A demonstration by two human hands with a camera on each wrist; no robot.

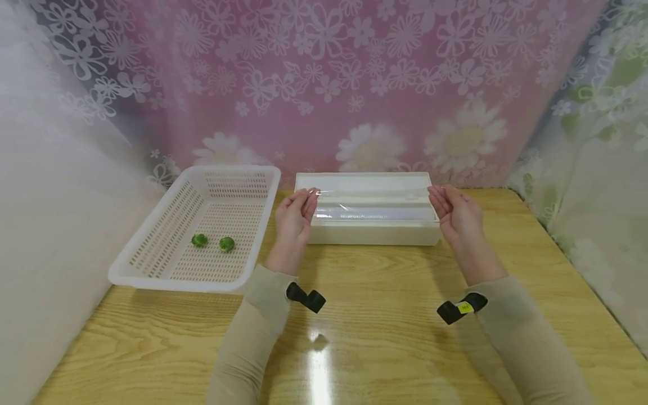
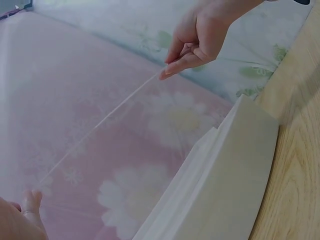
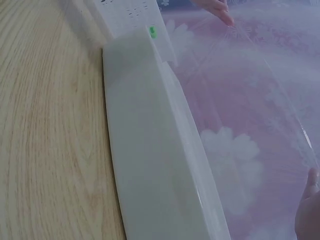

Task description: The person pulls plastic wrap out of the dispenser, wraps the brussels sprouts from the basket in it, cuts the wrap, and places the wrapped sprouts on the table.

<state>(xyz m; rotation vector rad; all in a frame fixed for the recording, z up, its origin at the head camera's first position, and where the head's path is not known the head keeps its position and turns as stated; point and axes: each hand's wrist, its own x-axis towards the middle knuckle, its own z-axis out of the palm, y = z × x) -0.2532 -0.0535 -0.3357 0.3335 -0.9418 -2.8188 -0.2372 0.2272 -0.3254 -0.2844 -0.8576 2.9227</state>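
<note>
A strip of clear cling film (image 2: 107, 117) stretches taut between my two hands, above a cream dispenser box (image 1: 374, 234). My left hand (image 1: 293, 225) pinches one end of the film's edge between thumb and fingertips near the box's left side. At the right side, my right hand (image 1: 462, 219) pinches the opposite end the same way. Inside the box, under the film, lies the shiny roll (image 1: 374, 214). The left wrist view shows the film edge as a thin straight line from hand to hand, raised over the box.
To the left of the box stands a white plastic basket (image 1: 118, 273) with slotted sides. Two small round green vegetables (image 1: 226, 244) lie in it. Everything rests on a wooden table (image 1: 374, 315), with a floral curtain (image 1: 324, 84) behind.
</note>
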